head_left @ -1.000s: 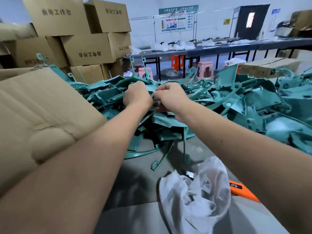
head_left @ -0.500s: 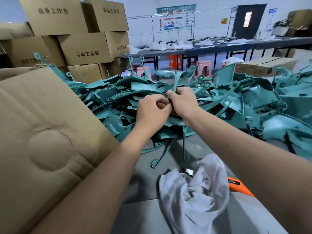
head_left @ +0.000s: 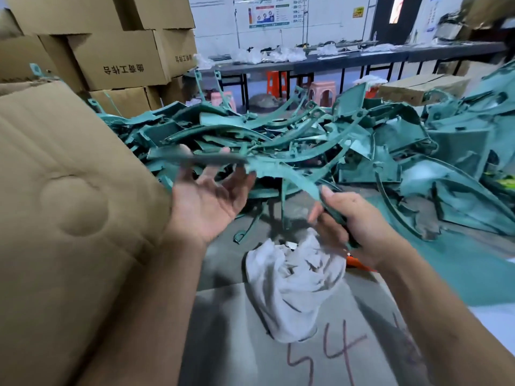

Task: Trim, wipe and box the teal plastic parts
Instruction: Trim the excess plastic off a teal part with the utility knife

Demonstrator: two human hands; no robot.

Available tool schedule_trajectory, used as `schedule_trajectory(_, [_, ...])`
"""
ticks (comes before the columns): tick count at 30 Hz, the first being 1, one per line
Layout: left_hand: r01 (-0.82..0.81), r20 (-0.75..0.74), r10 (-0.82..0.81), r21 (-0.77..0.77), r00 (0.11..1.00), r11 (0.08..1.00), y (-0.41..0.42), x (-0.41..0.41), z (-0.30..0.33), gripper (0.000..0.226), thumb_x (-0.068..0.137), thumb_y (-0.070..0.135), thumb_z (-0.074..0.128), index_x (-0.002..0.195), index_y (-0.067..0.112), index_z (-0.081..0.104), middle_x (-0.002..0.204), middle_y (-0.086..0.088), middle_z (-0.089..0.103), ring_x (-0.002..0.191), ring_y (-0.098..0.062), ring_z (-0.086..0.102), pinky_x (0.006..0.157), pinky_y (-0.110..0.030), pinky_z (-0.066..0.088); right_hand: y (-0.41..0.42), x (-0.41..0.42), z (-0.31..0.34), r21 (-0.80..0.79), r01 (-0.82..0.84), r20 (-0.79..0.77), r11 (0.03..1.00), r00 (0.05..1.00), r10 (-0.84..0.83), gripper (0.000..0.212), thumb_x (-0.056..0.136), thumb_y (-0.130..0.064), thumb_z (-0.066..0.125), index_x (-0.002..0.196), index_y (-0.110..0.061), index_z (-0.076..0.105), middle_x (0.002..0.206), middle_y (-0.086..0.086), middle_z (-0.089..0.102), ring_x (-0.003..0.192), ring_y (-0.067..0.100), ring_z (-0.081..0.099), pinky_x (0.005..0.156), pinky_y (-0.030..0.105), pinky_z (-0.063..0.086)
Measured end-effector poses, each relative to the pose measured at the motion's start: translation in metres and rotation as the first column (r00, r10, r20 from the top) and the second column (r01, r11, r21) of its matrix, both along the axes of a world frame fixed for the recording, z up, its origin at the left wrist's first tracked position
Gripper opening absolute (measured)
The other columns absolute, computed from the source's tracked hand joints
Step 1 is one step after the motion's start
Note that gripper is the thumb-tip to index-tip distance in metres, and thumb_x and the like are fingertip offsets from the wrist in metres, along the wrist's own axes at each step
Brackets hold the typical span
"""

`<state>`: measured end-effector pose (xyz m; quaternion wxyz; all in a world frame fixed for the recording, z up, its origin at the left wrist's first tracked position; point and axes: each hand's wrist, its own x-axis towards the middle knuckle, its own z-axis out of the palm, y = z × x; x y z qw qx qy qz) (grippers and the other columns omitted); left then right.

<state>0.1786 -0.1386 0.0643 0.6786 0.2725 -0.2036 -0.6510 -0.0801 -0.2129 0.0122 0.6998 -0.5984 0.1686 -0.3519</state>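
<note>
Grey desk [head_left: 278, 330] heaped with teal parts [head_left: 348, 140]; right hand [head_left: 354, 218] gripping curved teal strip [head_left: 278, 168], left hand [head_left: 206, 201] spread wide beneath; white rag [head_left: 292, 285] at near edge.

Two bare arms, no sleeves, left hand [head_left: 207, 203] with dark smudges on the palm, right hand [head_left: 354, 218] bare, no gloves

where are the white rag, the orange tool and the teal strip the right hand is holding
white rag [head_left: 295, 288], head view, middle of the crumpled cloth
orange tool [head_left: 359, 263], head view, visible orange edge beside the rag
teal strip [head_left: 292, 174], head view, curved middle span above the right hand [head_left: 354, 224]
</note>
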Motion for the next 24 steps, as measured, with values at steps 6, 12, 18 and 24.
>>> schedule_trajectory(6, [0.256,0.437,-0.253,0.051,0.863,0.965,0.037,0.022,-0.034,0.089,0.072,0.017,0.082,0.152,0.026,0.045,0.118,-0.014,0.074,0.087,-0.028,0.076,0.070,-0.032,0.063,0.003,-0.027,-0.020,0.056,0.513,-0.038,0.857,0.859,-0.511,0.057,0.098,-0.063,0.056,0.078,-0.013,0.077,0.056,0.003,0.059,0.044,0.013,0.051,0.043,0.020,0.043])
schedule_trajectory(12, [0.178,0.121,-0.158,-0.177,0.980,0.968,0.055,-0.012,-0.070,0.090,0.075,-0.003,0.079,0.155,0.006,0.038,0.112,-0.015,0.072,0.087,-0.021,0.074,0.073,-0.027,0.062,-0.008,-0.036,-0.035,-0.601,0.619,-0.193,0.505,0.501,-0.844,0.037,0.107,-0.038,0.050,0.082,-0.021,0.072,0.068,-0.007,0.069,0.064,0.011,0.060,0.061,0.033,0.046])
schedule_trajectory(18, [-0.240,0.210,0.262,-0.121,0.942,0.963,0.036,-0.038,-0.086,0.045,0.097,0.001,0.046,0.142,0.001,0.050,0.112,-0.003,0.077,0.101,-0.014,0.074,0.080,-0.025,0.059,0.011,-0.022,-0.021,-0.722,-0.194,-0.673,0.664,0.422,-0.608,0.025,0.092,-0.035,0.071,0.116,-0.029,0.068,0.096,-0.009,0.065,0.094,0.018,0.061,0.081,0.035,0.050])
schedule_trajectory(24, [-0.231,0.089,0.233,-0.039,0.968,0.972,0.024,-0.036,-0.091,0.046,0.089,0.011,0.056,0.134,0.016,0.061,0.137,-0.013,0.065,0.122,-0.028,0.065,0.100,-0.045,0.055,0.016,-0.021,-0.021,-0.753,-0.184,-0.623,0.632,0.508,-0.594,0.019,0.087,-0.026,0.076,0.102,-0.028,0.065,0.092,-0.013,0.056,0.085,0.015,0.057,0.074,0.027,0.045])
